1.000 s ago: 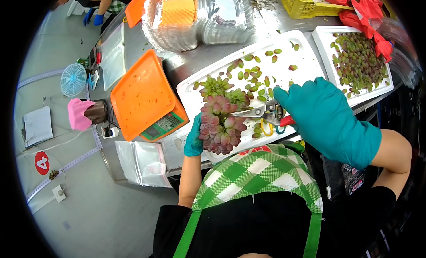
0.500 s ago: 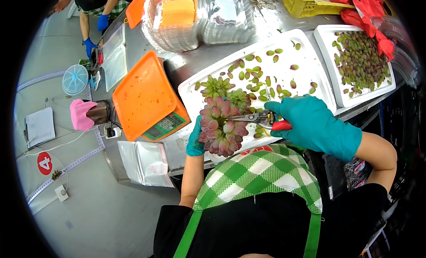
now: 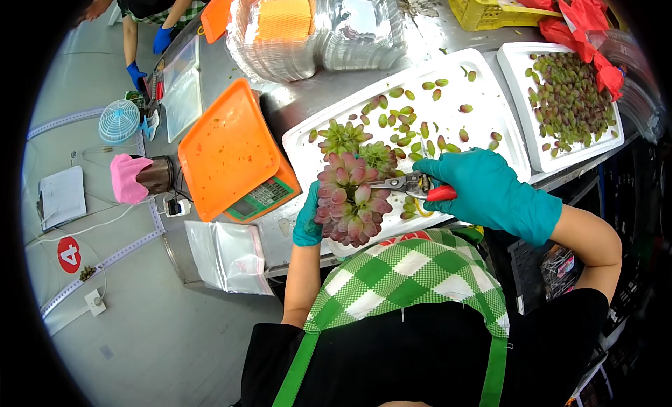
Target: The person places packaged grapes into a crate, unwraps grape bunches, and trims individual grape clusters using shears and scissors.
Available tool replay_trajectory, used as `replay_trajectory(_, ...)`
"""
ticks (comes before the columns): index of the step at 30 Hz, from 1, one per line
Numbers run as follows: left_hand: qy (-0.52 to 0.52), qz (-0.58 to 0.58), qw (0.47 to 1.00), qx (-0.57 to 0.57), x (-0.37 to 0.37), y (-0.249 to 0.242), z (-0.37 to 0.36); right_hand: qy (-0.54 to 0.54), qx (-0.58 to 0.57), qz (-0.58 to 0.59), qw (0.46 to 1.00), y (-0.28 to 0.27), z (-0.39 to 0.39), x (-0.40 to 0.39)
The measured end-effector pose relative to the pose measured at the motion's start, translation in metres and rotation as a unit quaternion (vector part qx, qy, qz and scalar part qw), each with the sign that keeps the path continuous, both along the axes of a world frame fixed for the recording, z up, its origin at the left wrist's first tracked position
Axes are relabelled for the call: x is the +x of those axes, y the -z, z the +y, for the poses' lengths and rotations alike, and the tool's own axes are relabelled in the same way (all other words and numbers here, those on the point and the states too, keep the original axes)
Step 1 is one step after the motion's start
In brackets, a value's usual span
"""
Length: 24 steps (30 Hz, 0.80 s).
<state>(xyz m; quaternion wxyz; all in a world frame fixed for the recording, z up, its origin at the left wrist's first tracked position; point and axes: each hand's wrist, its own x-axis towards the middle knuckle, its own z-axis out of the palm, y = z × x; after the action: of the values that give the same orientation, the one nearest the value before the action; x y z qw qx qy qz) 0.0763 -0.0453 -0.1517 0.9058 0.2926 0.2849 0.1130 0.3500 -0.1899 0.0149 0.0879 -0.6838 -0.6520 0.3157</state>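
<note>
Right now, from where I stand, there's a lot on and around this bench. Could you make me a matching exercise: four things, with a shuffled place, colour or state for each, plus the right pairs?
Things
1. Pruning shears
2. Pink-tipped succulent
3. Fan
4. Weighing scale

Place, colour or state
A. Light blue, with a round grille
B. Held in the right hand
C. Topped by an orange tray
D. Held in the left hand

Right pairs: 1-B, 2-D, 3-A, 4-C

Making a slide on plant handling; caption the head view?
Gloved right hand works red-handled pruners at a pinkish succulent held in the left, over a white tray.
</note>
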Motion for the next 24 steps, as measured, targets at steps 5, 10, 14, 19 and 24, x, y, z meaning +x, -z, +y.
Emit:
replay_trajectory(5, -0.009, 0.01, 0.999, -0.031, -0.006, 0.01, 0.003, -0.004, 0.04, -0.028, 0.999, 0.012, -0.003, 0.002)
replay_trajectory(10, -0.025, -0.022, 0.999, 0.005, 0.002, -0.009, -0.006, 0.049, 0.057, 0.013, 0.997, 0.014, -0.01, 0.007)
replay_trajectory(14, -0.007, -0.05, 0.997, -0.065, -0.001, 0.004, 0.006, 0.131, 0.011, 0.059, 0.99, 0.016, -0.017, 0.014)
replay_trajectory(19, -0.022, 0.034, 0.997, -0.058, 0.01, -0.002, 0.01, 0.136, 0.031, 0.093, 0.986, 0.017, -0.02, 0.008)
replay_trajectory(24, -0.012, 0.072, 0.993, 0.096, 0.022, -0.015, 0.003, 0.274, -0.075, 0.357, 0.89, 0.027, -0.015, -0.004)
